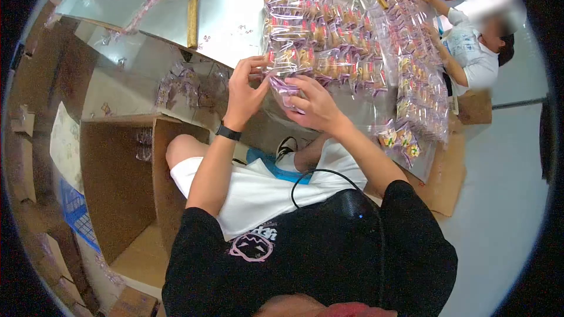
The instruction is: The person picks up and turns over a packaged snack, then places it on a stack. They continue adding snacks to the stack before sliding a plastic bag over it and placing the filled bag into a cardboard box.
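My left hand [244, 91] and my right hand [314, 105] meet at the near edge of a shiny metal table [235, 17]. Together they pinch a clear plastic packet with purple print [282, 87], the left hand on its upper left side, the right hand holding it from below and from the right. Just beyond my fingers lies a large heap of wrapped snack packets [329, 41] in rows, touching the held packet's top. A black band sits on my left wrist [228, 132].
An open cardboard box [117, 182] stands at my left knee. More packets [420, 94] line the table's right side, where another person [476, 53] in white works. A wooden strip [192, 6] lies across the table. A blue crate [73, 208] sits far left.
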Action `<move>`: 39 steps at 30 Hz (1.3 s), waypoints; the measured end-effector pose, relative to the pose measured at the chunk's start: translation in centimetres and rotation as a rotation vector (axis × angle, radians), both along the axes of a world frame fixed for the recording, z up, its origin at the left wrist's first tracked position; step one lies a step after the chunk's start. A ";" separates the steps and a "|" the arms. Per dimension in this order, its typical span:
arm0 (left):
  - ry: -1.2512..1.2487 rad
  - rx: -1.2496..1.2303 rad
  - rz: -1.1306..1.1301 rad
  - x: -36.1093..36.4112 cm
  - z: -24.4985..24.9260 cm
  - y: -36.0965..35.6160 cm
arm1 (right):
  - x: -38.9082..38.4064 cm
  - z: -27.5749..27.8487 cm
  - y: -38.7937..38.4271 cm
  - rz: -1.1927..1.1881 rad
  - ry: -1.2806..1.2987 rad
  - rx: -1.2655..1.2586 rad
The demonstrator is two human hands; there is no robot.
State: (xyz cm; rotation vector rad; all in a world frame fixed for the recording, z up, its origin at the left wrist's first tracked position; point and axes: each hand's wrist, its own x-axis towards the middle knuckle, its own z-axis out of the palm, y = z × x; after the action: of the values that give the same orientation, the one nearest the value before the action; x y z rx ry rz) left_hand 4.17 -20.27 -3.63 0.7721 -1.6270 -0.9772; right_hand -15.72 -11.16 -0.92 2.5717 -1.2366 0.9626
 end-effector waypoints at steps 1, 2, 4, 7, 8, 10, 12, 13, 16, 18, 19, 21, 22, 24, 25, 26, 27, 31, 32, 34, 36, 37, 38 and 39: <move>-0.004 0.006 0.012 -0.1 0.1 0.2 | -0.6 0.3 0.1 0.015 0.065 -0.060; 0.021 0.003 0.041 -0.3 -0.1 0.3 | -1.3 0.4 0.3 0.016 0.030 -0.032; 0.072 0.004 0.100 -0.8 -0.2 0.9 | -2.6 0.4 1.0 0.022 -0.041 0.030; -0.105 -0.359 0.303 -0.6 -1.7 1.1 | -3.9 -0.3 1.5 -0.012 -0.116 -0.002; -0.248 -0.586 0.346 -0.1 -2.5 1.0 | -4.1 -0.2 1.8 -0.049 -0.064 0.025; -0.284 -0.765 0.214 0.2 -1.6 1.7 | -4.3 1.4 2.0 -0.122 0.042 0.074; -0.308 -0.855 0.092 -0.4 -0.2 3.2 | -5.2 1.7 2.1 -0.155 -0.006 0.088; -0.376 -0.834 0.059 -1.0 -0.6 3.8 | -5.5 1.7 2.2 -0.169 -0.033 0.099; -0.445 -0.865 0.082 -2.4 0.4 4.3 | -6.8 1.2 2.1 -0.085 -0.032 0.076; -0.482 -0.807 0.068 -2.4 0.2 4.6 | -6.9 0.8 2.3 -0.032 -0.039 0.010; -0.496 -0.783 0.090 -2.6 0.3 4.6 | -6.9 0.8 2.3 -0.006 -0.044 -0.027; -0.532 -0.760 0.118 -2.7 0.5 4.7 | -6.4 1.3 2.5 0.009 -0.049 -0.049; -0.553 -0.760 0.124 -2.7 0.7 4.8 | -6.2 1.7 2.7 0.016 -0.051 -0.059; -0.593 -0.759 0.138 -2.8 0.7 5.3 | -6.6 1.5 3.6 0.007 -0.039 -0.072; -0.610 -0.760 0.147 -3.1 0.8 5.4 | -7.0 1.3 4.0 0.003 -0.032 -0.079; -0.628 -0.762 0.156 -3.3 0.9 5.5 | -7.5 0.9 4.3 0.034 -0.106 -0.065; -0.621 -0.761 0.150 -3.5 0.9 5.8 | -8.0 0.1 4.8 0.065 -0.183 -0.047; -0.657 -0.807 0.078 -4.7 2.4 6.0 | -9.7 -2.3 6.5 0.063 -0.304 -0.019; -0.681 -0.824 0.045 -5.1 2.8 6.1 | -9.8 -2.9 7.0 0.024 -0.322 -0.013; -0.757 -0.869 0.001 -6.5 2.8 5.5 | -10.1 -4.1 8.0 -0.051 -0.353 0.003; -0.830 -0.885 -0.050 -7.7 3.0 5.1 | -10.3 -5.2 8.2 -0.075 -0.420 0.062; -0.874 -0.874 -0.038 -8.2 2.9 4.9 | -10.4 -5.7 8.3 -0.088 -0.453 0.091; -0.900 -0.847 -0.025 -8.6 3.0 4.9 | -10.5 -6.1 8.2 -0.113 -0.465 0.092; -0.923 -0.818 -0.014 -9.0 3.0 4.8 | -10.4 -6.0 8.0 -0.140 -0.476 0.093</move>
State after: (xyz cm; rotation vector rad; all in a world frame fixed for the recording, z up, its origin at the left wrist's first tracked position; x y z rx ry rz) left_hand -4.83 -15.50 -0.64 0.6397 -2.5497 0.1736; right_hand -26.12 -3.20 -6.95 2.3527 -1.5781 1.5785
